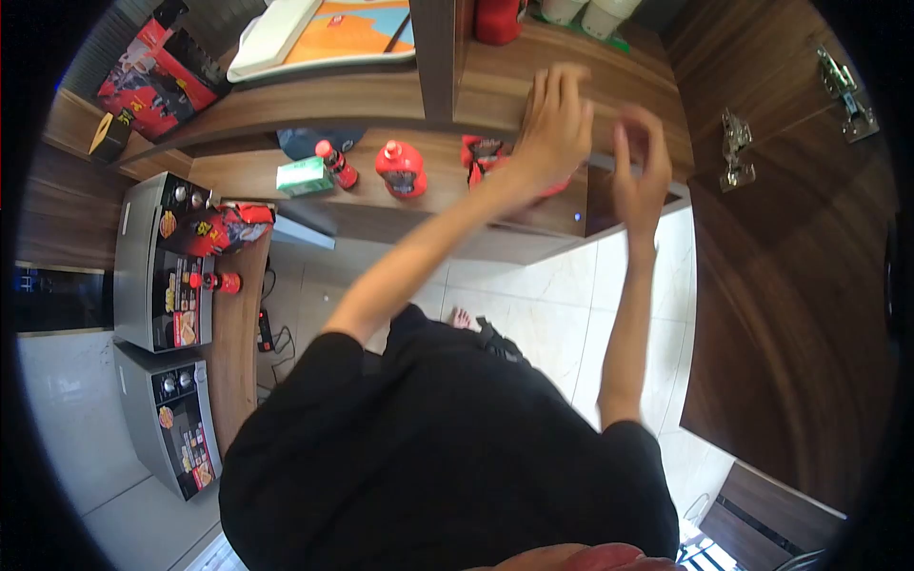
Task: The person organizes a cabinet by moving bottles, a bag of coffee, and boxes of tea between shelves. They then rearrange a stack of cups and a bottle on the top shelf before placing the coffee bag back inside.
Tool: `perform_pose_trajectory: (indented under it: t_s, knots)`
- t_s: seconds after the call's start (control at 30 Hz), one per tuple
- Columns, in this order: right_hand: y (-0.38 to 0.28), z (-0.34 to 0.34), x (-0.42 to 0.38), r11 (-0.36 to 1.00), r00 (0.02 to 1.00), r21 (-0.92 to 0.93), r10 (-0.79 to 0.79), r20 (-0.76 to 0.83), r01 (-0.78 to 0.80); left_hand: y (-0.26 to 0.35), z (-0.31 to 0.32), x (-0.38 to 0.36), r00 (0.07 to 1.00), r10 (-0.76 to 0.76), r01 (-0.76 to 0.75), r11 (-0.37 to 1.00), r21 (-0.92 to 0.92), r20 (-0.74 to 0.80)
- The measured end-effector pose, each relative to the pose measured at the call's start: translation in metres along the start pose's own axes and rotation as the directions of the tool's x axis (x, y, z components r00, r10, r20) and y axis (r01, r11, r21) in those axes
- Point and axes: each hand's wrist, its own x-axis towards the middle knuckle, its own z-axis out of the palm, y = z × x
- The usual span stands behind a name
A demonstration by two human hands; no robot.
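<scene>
My left hand (557, 124) reaches over the wooden shelf (495, 84), palm down, fingers stretched out and nothing visible in them. Beneath its wrist, a red and black packet (484, 152) lies on the lower ledge, partly hidden by the forearm. To the right, my right hand (644, 167) is raised above an open compartment (607, 195), thumb and bent fingers apart with nothing seen between them. Left of the forearm stand a red bottle (402, 171), a smaller dark bottle with a red cap (336, 165) and a green and white box (305, 178).
A cabinet door (790, 285) with metal hinges (736, 152) stands open at the right. White cups (605, 17) and a red container (497, 21) sit on the shelf. A tray (357, 33) lies upper left. Two toaster ovens (152, 266) stand along the left counter.
</scene>
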Motion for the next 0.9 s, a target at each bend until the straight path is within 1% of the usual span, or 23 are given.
perform_pose_trajectory:
  t_s: [0.03, 0.07, 0.1, 0.13, 0.2, 0.3, 0.33, 0.37, 0.4, 0.43, 0.47, 0.53, 0.57, 0.6, 0.63, 0.7, 0.73, 0.8, 0.9]
  knots:
    - [0.019, 0.000, 0.021, 0.990, 0.995, -0.126, -0.046, 0.086, 0.056, -0.019, 0.016, 0.012, 0.996, -0.079, 0.079, 0.997, 0.003, 0.036]
    - [0.056, 0.006, 0.041, 0.998, 0.986, -0.055, 0.048, 0.161, -0.039, -0.038, 0.031, 0.022, 0.986, -0.152, 0.152, 0.988, 0.012, 0.072]
    - [0.090, 0.014, 0.053, 0.990, 0.962, 0.010, 0.133, 0.238, -0.140, -0.055, 0.041, 0.030, 0.979, -0.169, 0.163, 0.985, 0.063, 0.115]
    - [0.111, 0.020, 0.064, 0.991, 0.950, -0.045, 0.133, 0.281, -0.125, -0.068, 0.048, 0.040, 0.972, -0.176, 0.159, 0.981, 0.114, 0.154]
    - [0.139, 0.028, 0.087, 0.985, 0.926, -0.158, 0.127, 0.356, -0.074, -0.083, 0.058, 0.056, 0.970, -0.221, 0.209, 0.971, 0.115, 0.103]
    - [0.149, 0.048, 0.109, 0.935, 0.972, -0.337, 0.172, 0.160, -0.110, -0.092, 0.064, 0.075, 0.964, -0.266, 0.262, 0.957, 0.123, 0.017]
    - [0.156, 0.053, 0.118, 0.927, 0.989, -0.366, 0.122, 0.088, -0.082, -0.100, 0.069, 0.079, 0.962, -0.274, 0.274, 0.954, 0.120, -0.014]
    - [0.164, 0.055, 0.125, 0.908, 0.990, -0.404, 0.140, 0.036, -0.113, -0.108, 0.074, 0.085, 0.959, -0.279, 0.283, 0.952, 0.116, -0.045]
    - [0.171, 0.059, 0.132, 0.901, 0.982, -0.398, 0.188, 0.002, -0.172, -0.118, 0.082, 0.089, 0.965, -0.249, 0.260, 0.953, 0.157, -0.083]
    - [0.171, 0.061, 0.139, 0.892, 0.971, -0.390, 0.238, -0.030, -0.230, -0.116, 0.080, 0.096, 0.956, -0.281, 0.290, 0.949, 0.125, -0.079]
    - [0.172, 0.061, 0.145, 0.906, 0.966, -0.341, 0.258, -0.026, -0.251, -0.114, 0.078, 0.098, 0.945, -0.318, 0.324, 0.941, 0.094, -0.072]
    - [0.164, 0.061, 0.153, 0.894, 0.973, -0.388, 0.227, -0.043, -0.226, -0.113, 0.073, 0.105, 0.918, -0.390, 0.395, 0.916, 0.069, -0.072]
    - [0.163, 0.062, 0.155, 0.885, 0.975, -0.411, 0.217, -0.048, -0.217, -0.113, 0.070, 0.108, 0.898, -0.437, 0.438, 0.899, 0.002, -0.044]
    - [0.167, 0.064, 0.159, 0.899, 0.981, -0.393, 0.180, -0.067, -0.192, -0.108, 0.065, 0.114, 0.876, -0.481, 0.480, 0.875, -0.064, -0.015]
    - [0.170, 0.064, 0.162, 0.924, 0.978, -0.321, 0.208, -0.028, -0.206, -0.105, 0.062, 0.119, 0.854, -0.520, 0.517, 0.846, -0.132, 0.014]
    - [0.171, 0.061, 0.171, 0.957, 0.968, -0.172, 0.246, 0.051, -0.234, -0.112, 0.069, 0.120, 0.880, -0.459, 0.456, 0.888, -0.049, -0.126]
    - [0.169, 0.060, 0.173, 0.956, 0.968, -0.162, 0.252, 0.019, -0.245, -0.115, 0.071, 0.121, 0.887, -0.420, 0.427, 0.904, -0.002, -0.193]
    - [0.163, 0.058, 0.171, 0.951, 0.961, -0.140, 0.273, -0.045, -0.276, -0.115, 0.073, 0.121, 0.874, -0.454, 0.463, 0.886, 0.018, -0.173]
    - [0.152, 0.046, 0.168, 0.910, 0.909, -0.036, 0.415, 0.036, -0.414, -0.106, 0.069, 0.120, 0.865, -0.489, 0.497, 0.865, 0.067, -0.115]
